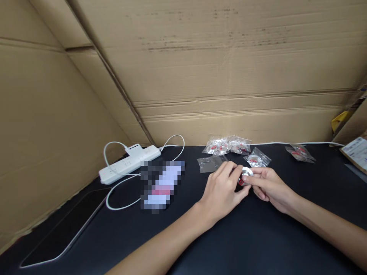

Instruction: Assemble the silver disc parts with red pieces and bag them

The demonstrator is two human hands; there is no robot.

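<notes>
Silver disc (248, 171) in inward-turned, two-handed grip (222, 187) (271, 187)

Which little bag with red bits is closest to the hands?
The bag just beyond the right hand; the bunched bags lie farther back, another bag farther right.

Nothing can be read; the print on the white label (356, 150) at far right is too small.

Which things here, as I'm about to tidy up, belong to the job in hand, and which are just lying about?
Likely in the job:
silver disc with red piece, between left hand and right hand
bagged silver pieces
flat clear bag

Apparently lying about:
power strip
white cable
dark flat panel
labelled package
</notes>
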